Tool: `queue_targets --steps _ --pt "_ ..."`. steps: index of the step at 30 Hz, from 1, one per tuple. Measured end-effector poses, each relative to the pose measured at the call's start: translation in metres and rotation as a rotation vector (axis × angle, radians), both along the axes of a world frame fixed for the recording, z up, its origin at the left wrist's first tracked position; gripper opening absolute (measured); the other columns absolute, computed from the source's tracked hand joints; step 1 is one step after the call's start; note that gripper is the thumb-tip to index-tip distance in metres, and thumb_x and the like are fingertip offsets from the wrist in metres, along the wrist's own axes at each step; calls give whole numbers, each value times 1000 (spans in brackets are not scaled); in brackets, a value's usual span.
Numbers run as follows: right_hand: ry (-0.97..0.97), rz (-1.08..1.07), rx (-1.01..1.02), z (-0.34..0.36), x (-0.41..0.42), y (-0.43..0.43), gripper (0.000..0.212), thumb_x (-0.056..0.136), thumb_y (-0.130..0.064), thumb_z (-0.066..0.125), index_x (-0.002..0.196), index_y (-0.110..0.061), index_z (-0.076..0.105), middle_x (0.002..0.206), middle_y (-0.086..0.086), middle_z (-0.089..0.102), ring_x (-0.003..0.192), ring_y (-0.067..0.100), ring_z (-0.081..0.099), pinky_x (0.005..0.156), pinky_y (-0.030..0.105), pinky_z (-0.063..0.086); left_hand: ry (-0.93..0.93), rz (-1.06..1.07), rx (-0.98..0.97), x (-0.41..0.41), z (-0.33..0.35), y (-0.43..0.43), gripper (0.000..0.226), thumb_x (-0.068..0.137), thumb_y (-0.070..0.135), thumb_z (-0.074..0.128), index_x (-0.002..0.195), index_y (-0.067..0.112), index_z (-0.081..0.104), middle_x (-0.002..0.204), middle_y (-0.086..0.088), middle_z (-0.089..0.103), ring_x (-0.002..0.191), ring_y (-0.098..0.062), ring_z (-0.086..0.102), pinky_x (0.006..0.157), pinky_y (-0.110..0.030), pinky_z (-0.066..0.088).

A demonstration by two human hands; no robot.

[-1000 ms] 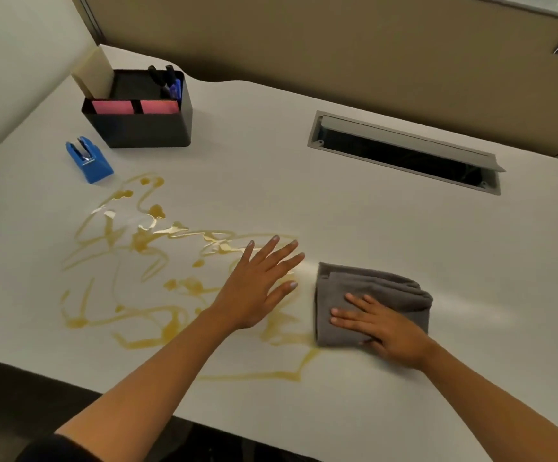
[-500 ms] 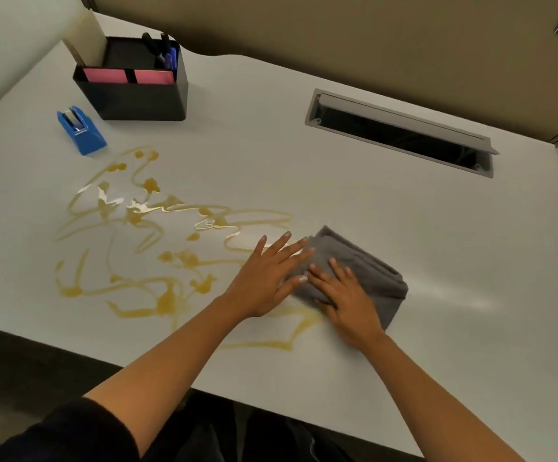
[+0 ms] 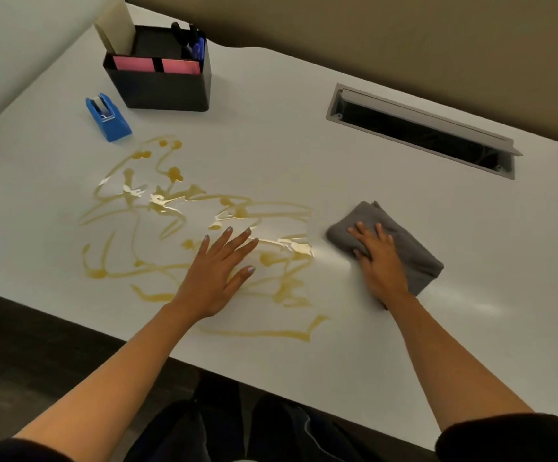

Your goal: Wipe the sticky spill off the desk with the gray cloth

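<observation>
An amber sticky spill (image 3: pixel 171 208) runs in thin loops and blobs over the left-middle of the white desk (image 3: pixel 304 145). My left hand (image 3: pixel 217 271) lies flat on the desk over the spill's lower middle, fingers spread, holding nothing. The folded gray cloth (image 3: pixel 411 248) sits just right of the spill's edge. My right hand (image 3: pixel 377 258) presses flat on top of the cloth, fingers pointing away from me. A pale smeared streak lies between the cloth and the spill.
A black desk organizer (image 3: pixel 164 85) with pens and pink notes stands at the back left, and a blue tape dispenser (image 3: pixel 107 118) lies beside it, close to the spill. An open cable slot (image 3: pixel 421 131) is set into the desk at the back right. Tan partition (image 3: pixel 371 35) behind.
My right hand has slid the cloth to the right, away from my left hand and off the spill's edge. The left hand stays flat on the desk.
</observation>
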State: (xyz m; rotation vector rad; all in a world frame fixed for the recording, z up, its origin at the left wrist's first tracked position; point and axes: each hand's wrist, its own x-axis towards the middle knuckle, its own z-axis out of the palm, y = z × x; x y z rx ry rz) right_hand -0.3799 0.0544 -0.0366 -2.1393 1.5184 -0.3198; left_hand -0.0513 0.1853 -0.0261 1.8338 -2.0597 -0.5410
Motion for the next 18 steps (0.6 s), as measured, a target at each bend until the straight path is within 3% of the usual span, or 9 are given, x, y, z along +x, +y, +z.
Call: queue_targets --steps 6,11,14,16,18 --pt "41 363 -29 -6 82 21 48 99 -24 48 145 -32 39 156 -12 29 149 19 9 121 34 0 6 -45 -36 -12 4 -9 56 100 51 24 152 30 30 161 12 16 150 -12 1 119 -43 0" --pt "98 723 -42 -7 31 38 67 87 -2 53 144 -34 40 154 -18 30 149 11 8 120 28 -1 -28 3 -60 17 7 -7 56 101 51 24 152 30 28 161 10 18 150 -14 1 119 -46 2" --pt "113 663 -8 0 -9 14 68 82 0 50 141 -34 46 151 -16 37 148 11 13 121 34 8 -33 61 -41 42 6 6 56 100 52 24 152 31 28 162 11 16 150 -12 0 119 -47 3" --pt "59 482 41 4 -9 -7 54 88 -14 42 138 -34 47 150 -14 38 148 15 16 121 39 11 -40 98 -27 55 4 15 56 100 53 23 152 31 28 162 12 15 150 -11 -1 120 -47 3" --pt "-4 282 54 5 15 -23 45 95 -17 40 137 -32 48 149 -15 36 148 21 16 120 35 5 -26 123 -7 62 3 22 57 100 54 23 152 33 27 162 13 14 150 -10 -1 120 -47 3"
